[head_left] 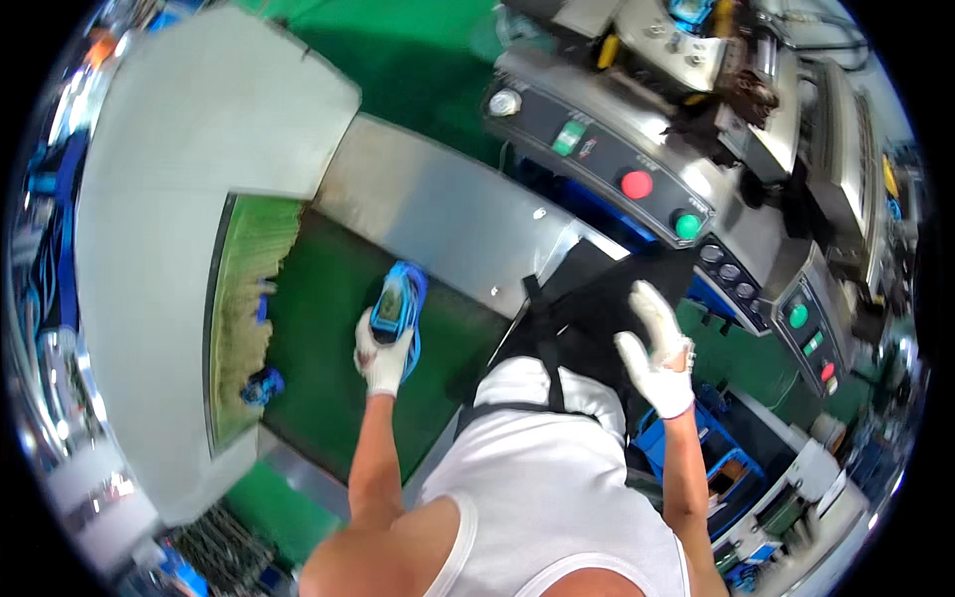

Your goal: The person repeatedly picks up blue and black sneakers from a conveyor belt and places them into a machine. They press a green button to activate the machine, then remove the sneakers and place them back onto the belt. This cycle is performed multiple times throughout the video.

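Note:
My left hand (381, 358), in a white glove, grips a blue shoe (398, 301) by its heel and holds it just above a dark green conveyor belt (318, 328). The shoe's toe points away from me, toward the belt's far end. My right hand (657, 348), also gloved in white, hangs free in the air at my right with its fingers spread and nothing in it. Another blue shoe (263, 384) lies at the belt's left edge, half under the grey tunnel hood (139, 298).
A steel ramp (448, 214) borders the belt on the far side. To the right stands a machine panel (617, 169) with a red button (637, 184) and green buttons. Blue crates (716, 458) sit low at my right. I wear a white sleeveless shirt and a black apron.

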`<state>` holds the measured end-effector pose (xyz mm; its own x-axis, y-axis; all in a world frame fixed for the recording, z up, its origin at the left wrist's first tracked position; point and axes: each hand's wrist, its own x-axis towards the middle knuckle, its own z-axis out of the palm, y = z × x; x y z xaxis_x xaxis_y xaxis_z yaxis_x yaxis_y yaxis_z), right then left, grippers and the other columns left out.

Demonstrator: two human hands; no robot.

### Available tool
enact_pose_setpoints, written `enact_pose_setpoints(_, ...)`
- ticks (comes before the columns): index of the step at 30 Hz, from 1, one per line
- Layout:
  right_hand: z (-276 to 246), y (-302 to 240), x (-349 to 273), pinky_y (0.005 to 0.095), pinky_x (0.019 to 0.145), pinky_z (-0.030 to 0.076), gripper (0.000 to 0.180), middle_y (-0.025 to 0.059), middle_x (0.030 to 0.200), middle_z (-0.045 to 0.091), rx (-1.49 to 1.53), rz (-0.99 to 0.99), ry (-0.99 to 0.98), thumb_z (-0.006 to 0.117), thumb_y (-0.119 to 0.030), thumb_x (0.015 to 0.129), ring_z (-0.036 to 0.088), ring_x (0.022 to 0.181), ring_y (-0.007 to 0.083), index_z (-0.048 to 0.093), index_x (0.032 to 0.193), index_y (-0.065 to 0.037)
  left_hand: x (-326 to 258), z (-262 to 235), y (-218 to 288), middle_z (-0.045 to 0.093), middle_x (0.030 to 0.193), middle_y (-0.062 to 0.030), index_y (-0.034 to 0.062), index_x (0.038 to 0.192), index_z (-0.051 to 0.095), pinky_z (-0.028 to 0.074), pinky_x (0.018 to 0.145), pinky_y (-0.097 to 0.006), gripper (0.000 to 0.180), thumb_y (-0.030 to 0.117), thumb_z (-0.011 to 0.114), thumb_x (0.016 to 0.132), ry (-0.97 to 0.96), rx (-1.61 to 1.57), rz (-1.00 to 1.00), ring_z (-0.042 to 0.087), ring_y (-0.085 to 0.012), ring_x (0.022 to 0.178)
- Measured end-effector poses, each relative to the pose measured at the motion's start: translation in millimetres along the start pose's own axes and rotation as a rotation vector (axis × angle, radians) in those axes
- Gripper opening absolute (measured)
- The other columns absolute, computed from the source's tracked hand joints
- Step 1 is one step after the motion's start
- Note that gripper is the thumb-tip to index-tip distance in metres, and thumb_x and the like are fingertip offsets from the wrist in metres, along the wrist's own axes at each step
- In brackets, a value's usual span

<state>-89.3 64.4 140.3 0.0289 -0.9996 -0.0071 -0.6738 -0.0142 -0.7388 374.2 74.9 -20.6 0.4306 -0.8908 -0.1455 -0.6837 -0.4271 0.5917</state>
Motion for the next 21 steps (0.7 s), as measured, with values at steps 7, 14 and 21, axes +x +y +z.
enact_pose_setpoints(7, 44.8, -25.7, 39.6, 0.0488, 0.117, 0.046, 0.056, 0.0237, 0.145, 0.060, 0.166, -0.296, -0.090, 0.078, -0.026, 0.091, 0.055, 0.138, 0.0446, 0.062, 0.139, 0.000, -10.1, -24.1, 24.4, 0.065, 0.140, -0.0233, 0.0004, 0.148, 0.053, 0.049, 0.110, -0.048, 0.095, 0.041, 0.094, 0.073, 0.045, 0.248, -0.209, 0.063, -0.0392, 0.129)
enact_pose_setpoints(14, 51.6, -93.3, 89.5, 0.0496, 0.122, 0.038, 0.090, 0.0292, 0.155, 0.047, -0.101, -0.498, -0.302, 0.084, -0.035, 0.079, 0.042, 0.148, 0.0477, 0.046, 0.148, 0.008, 41.5, -99.0, 216.1, 0.073, 0.096, -0.0161, 0.0067, 0.109, 0.070, 0.057, 0.084, -0.047, 0.057, 0.027, 0.097, 0.063, -0.525, 0.316, 0.928, 0.071, -0.0385, 0.093)
enact_pose_setpoints(21, -6.4, -52.8, 85.8, 0.0463, 0.090, 0.059, 0.076, 0.0233, 0.115, 0.072, 0.375, -0.136, -0.220, 0.083, -0.045, 0.084, 0.071, 0.105, 0.0441, 0.055, 0.141, -0.004, 61.6, -56.0, 430.2, 0.073, 0.104, -0.0170, 0.0073, 0.111, 0.071, 0.058, 0.082, -0.048, 0.045, 0.033, 0.088, 0.078, -0.976, 0.257, 1.605, 0.071, -0.0394, 0.094)
